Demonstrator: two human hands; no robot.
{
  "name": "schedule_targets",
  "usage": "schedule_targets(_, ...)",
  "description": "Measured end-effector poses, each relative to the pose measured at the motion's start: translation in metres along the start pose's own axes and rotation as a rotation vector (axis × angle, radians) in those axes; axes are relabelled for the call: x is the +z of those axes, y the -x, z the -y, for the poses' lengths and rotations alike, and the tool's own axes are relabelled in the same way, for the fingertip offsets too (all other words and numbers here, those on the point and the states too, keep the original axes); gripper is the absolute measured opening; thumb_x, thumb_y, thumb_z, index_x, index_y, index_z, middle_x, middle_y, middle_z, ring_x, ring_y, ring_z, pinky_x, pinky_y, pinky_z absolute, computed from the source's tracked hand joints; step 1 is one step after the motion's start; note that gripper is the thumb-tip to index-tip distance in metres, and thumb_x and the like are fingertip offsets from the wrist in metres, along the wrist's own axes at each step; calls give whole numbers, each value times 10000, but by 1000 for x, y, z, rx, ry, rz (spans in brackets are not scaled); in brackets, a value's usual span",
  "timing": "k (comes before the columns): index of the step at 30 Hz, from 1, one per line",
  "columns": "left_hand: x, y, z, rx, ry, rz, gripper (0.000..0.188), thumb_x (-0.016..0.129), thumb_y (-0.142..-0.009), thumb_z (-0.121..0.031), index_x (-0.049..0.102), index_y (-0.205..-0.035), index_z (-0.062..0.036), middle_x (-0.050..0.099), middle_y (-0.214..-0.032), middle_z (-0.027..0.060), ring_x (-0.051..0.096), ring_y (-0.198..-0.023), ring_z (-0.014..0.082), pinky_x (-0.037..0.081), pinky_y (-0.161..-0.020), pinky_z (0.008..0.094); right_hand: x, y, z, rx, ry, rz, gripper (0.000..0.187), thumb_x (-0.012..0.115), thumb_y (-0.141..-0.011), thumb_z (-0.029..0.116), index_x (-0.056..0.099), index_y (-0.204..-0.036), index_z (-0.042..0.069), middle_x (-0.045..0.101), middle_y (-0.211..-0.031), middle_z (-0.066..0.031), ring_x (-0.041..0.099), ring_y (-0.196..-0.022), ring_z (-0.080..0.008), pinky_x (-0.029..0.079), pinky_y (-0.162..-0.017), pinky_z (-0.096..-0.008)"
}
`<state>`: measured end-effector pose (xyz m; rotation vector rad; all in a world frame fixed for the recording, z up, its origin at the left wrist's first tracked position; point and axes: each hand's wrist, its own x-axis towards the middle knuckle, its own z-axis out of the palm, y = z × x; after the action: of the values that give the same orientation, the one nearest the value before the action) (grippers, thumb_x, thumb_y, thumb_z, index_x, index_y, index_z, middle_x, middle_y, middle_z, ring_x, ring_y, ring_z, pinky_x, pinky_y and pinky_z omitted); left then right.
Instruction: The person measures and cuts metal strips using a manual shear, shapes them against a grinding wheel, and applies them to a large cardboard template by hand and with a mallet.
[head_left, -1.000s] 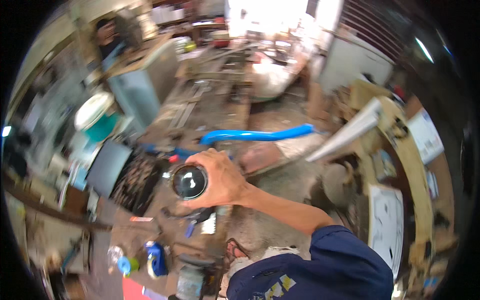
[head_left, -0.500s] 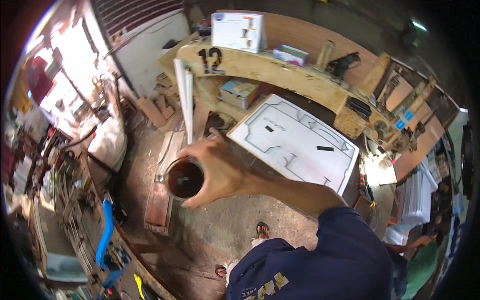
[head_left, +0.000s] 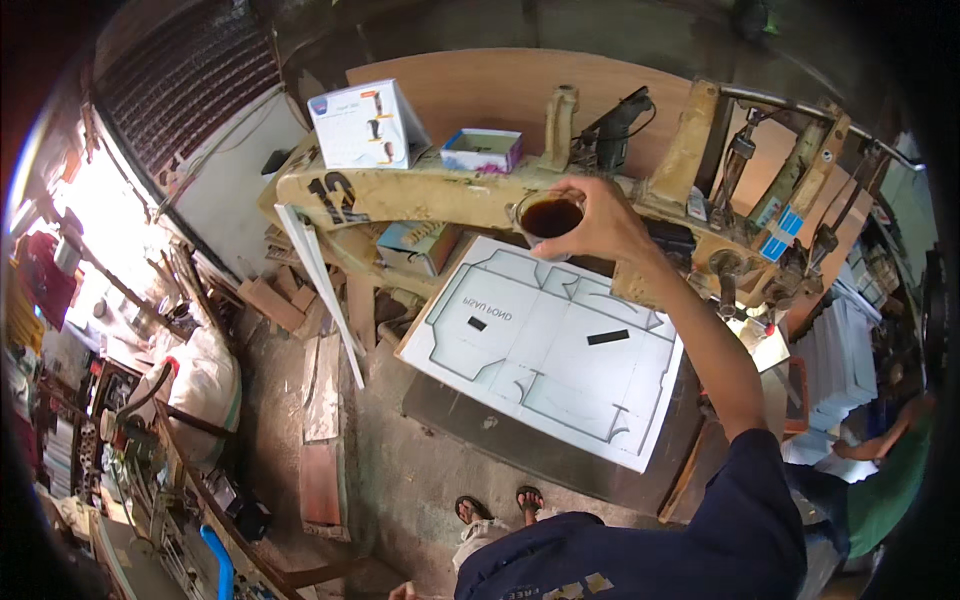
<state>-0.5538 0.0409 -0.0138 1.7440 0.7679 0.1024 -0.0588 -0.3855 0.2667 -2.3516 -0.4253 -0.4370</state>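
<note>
My right hand [head_left: 600, 220] is wrapped round a glass cup [head_left: 522, 222] of dark brown drink. The cup is held up over the far edge of a white board [head_left: 540, 350] with black outlines drawn on it and two small black bars. Behind the hand runs a cream-coloured machine arm [head_left: 450, 190]. Of my left hand [head_left: 403, 592] only a small bit shows at the lower edge, with its fingers mostly cut off, so what it does is hidden.
A white printed box [head_left: 362, 125] and a small open box [head_left: 482, 152] stand on the machine. White strips [head_left: 322, 290] lean beside it. A person in green [head_left: 890, 490] is at the right, near stacked white sheets [head_left: 838, 370]. Planks [head_left: 322, 440] lie on the floor.
My right hand has carried the cup away from me and to the right, from above the floor to the board's far edge. The view has shifted, showing more of the board.
</note>
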Motion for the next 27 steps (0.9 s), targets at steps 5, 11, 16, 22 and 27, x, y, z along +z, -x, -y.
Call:
schedule_targets(5, 49, -27, 48, -202, 64, -7, 323, 711, -942, -276, 712, -1104, 4, 717, -952, 69, 624, -857, 154, 505, -788, 305, -28, -53, -53, -5, -19, -98, 835, 938, -478, 411, 678, -1099, -83, 714, -1035, -212, 697, -955, -274, 538, -870, -338)
schedule_targets(11, 54, -79, 77, -280, -11, 42, 320, 718, -933, -296, 717, -1075, -9, 718, -936, 87, 634, -855, 167, 509, -783, 319, -46, -117, -59, 41, -37, -55, 737, 956, -501, 371, 702, -1040, -64, 718, -910, -130, 677, -843, -192, 525, -791, -306)
schedule_targets(16, 46, -97, 100, -351, -35, 37, 319, 723, -927, -313, 721, -1051, -19, 720, -923, 101, 643, -853, 178, 512, -779, 331, -31, -173, -58, 3, 70, -129, 731, 941, -451, 429, 731, -953, -58, 721, -875, -162, 692, -809, -235, 540, -752, -329)
schedule_targets(22, 11, -98, 140, -377, -45, 49, 319, 729, -918, -333, 726, -1022, -32, 721, -907, 119, 653, -850, 191, 515, -774, 346, 36, -241, -68, -14, 13, -195, 718, 946, -438, 419, 736, -928, -62, 725, -887, -186, 705, -849, -264, 545, -788, -354)
schedule_targets(27, 12, -137, 149, -421, -67, 76, 318, 733, -908, -341, 728, -1005, -38, 718, -889, 125, 654, -837, 196, 514, -761, 354, 67, -268, -87, 30, -7, -161, 723, 949, -434, 440, 726, -880, -83, 719, -868, -182, 708, -825, -270, 554, -798, -362)
